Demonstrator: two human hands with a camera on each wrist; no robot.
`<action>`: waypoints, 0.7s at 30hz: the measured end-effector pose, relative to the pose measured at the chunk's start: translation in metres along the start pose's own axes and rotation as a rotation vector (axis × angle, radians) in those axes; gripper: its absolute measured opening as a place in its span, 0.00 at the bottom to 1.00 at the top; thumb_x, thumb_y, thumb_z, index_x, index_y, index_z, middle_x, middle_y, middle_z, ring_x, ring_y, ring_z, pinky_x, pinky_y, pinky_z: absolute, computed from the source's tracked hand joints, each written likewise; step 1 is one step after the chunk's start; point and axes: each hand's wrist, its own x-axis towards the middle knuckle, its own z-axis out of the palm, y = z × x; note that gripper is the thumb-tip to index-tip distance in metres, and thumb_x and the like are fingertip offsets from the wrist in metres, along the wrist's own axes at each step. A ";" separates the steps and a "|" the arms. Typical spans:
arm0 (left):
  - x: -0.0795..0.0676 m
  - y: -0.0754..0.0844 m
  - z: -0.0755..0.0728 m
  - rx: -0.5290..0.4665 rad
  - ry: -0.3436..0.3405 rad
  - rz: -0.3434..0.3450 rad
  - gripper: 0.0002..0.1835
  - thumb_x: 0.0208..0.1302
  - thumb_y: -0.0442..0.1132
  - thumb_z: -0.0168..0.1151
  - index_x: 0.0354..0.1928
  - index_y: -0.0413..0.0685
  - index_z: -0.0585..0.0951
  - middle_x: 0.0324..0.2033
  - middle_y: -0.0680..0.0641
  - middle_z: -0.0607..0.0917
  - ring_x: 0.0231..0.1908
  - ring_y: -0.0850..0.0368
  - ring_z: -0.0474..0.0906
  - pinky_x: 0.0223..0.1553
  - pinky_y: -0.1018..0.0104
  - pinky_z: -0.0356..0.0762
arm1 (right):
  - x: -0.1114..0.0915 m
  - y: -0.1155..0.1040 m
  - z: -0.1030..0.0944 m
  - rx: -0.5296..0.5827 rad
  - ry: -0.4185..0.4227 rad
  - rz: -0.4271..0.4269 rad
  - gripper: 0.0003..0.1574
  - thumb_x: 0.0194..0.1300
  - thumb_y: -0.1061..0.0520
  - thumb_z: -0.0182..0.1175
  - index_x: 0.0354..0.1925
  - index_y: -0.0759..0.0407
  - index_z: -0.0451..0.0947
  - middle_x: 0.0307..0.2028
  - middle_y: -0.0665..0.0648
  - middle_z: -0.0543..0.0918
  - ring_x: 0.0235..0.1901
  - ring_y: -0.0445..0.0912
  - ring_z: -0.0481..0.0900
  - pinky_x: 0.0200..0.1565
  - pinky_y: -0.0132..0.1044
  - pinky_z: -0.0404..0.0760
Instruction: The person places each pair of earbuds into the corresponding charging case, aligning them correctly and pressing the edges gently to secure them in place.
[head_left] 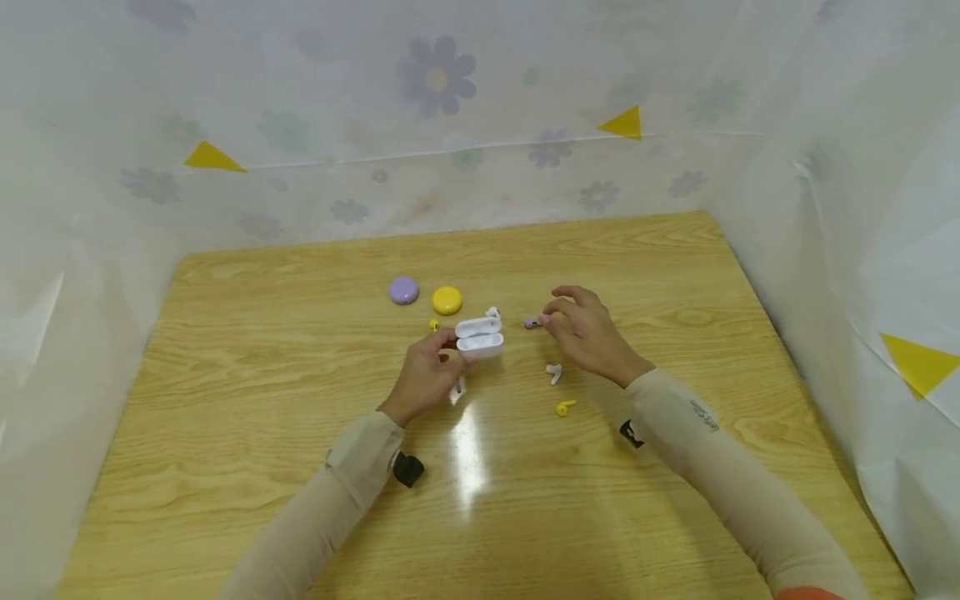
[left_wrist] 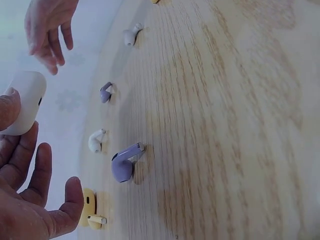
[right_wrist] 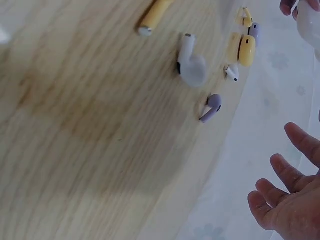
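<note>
The white earbud charging case (head_left: 481, 343) is in the left hand, above the worktop, its lid tipped up and its hollow turned towards the person, presumably to leave the inside visible and reachable. A flower-patterned white sheet (head_left: 300, 92) stands behind the wood-grain worktop (head_left: 315, 508). The left hand (head_left: 422, 379) pinches the case by its left end between thumb and fingers, a hold that seems to leave the far end free. The right hand (head_left: 588, 333) has its fingers parted and slightly bent, with nothing in them; in the head view they overlap a purple earbud (head_left: 531, 323), but the right wrist view shows them clear of it. A yellow case (head_left: 447, 300) and a purple case (head_left: 403, 290) sit near each other beyond the left hand, lids down, perhaps to keep the middle uncluttered. Smallest, further loose earbuds lie apart, probably so each can be taken singly: two white earbuds (head_left: 553, 372), two yellow earbuds (head_left: 564, 408), and a second purple one (head_left: 458, 386) by the left hand.
</note>
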 end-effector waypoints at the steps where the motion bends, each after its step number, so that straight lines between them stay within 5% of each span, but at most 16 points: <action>1: 0.000 0.000 0.000 -0.002 0.003 0.000 0.15 0.62 0.38 0.64 0.49 0.42 0.79 0.49 0.42 0.83 0.53 0.47 0.78 0.52 0.49 0.77 | -0.002 0.002 0.000 -0.019 0.001 -0.005 0.17 0.72 0.51 0.51 0.42 0.62 0.80 0.60 0.69 0.71 0.64 0.66 0.63 0.62 0.67 0.60; 9: 0.002 0.000 -0.001 0.000 0.008 -0.008 0.14 0.63 0.40 0.63 0.49 0.43 0.79 0.49 0.43 0.83 0.54 0.48 0.78 0.53 0.49 0.76 | -0.014 0.011 0.001 -0.120 0.000 -0.016 0.16 0.67 0.53 0.56 0.41 0.65 0.81 0.59 0.71 0.72 0.63 0.67 0.64 0.59 0.70 0.62; 21: 0.005 0.004 0.001 0.002 0.008 0.003 0.14 0.62 0.38 0.64 0.49 0.43 0.79 0.49 0.43 0.84 0.53 0.48 0.78 0.52 0.49 0.77 | -0.036 0.020 0.015 -0.220 -0.167 0.035 0.14 0.63 0.50 0.62 0.39 0.58 0.83 0.62 0.69 0.71 0.65 0.72 0.60 0.59 0.75 0.58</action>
